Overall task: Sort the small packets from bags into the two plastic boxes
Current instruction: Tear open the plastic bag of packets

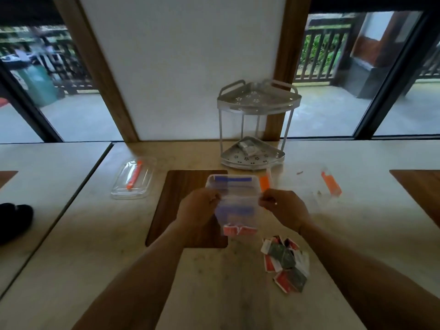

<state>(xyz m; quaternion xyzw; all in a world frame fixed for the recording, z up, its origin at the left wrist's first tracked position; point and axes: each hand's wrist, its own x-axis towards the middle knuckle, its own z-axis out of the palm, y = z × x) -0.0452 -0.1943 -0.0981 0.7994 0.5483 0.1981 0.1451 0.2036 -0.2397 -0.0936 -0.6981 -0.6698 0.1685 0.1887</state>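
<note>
Both hands raised side by side, each pinching an upper corner of a clear bag

The left hand (198, 206) and right hand (282, 207) sit level with each other, knuckles up, fingers curled inward and thumbs pressed to them. The clear bag (238, 210) hangs in the gap between the two. Both bare forearms reach forward from the lower corners, converging toward the wrists.

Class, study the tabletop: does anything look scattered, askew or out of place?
Yes. A loose heap of red, white and dark green small packets lies jumbled on the pale table, outside any box. A clear plastic lid with an orange clip lies apart at the left.
</note>
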